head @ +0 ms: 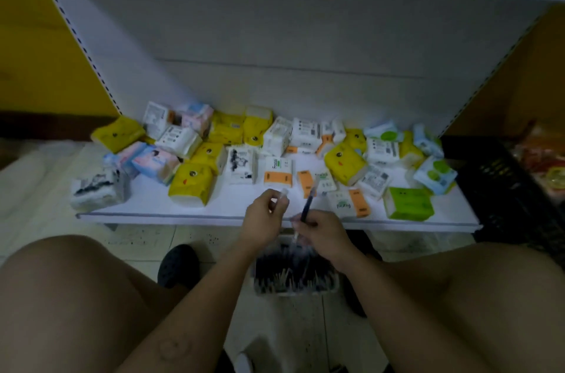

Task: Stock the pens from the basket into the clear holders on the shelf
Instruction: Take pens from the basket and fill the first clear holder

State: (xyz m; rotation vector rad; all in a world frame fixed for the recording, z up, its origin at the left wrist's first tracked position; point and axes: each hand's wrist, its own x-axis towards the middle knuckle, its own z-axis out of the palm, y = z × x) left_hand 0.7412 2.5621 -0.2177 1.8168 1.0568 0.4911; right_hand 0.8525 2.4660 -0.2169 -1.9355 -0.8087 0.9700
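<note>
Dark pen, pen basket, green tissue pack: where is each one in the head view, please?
dark pen [308, 203], head view, middle of its barrel.
pen basket [293, 291], head view, its near rim.
green tissue pack [408, 204], head view, its top face.

Glossy plastic tissue packs [345, 163] on a smooth white shelf [153, 204].

White shelf [146, 204] across mid-frame carries scattered tissue packs [191, 183]; tiled floor [137, 239] below carries pen basket [293, 278].
</note>
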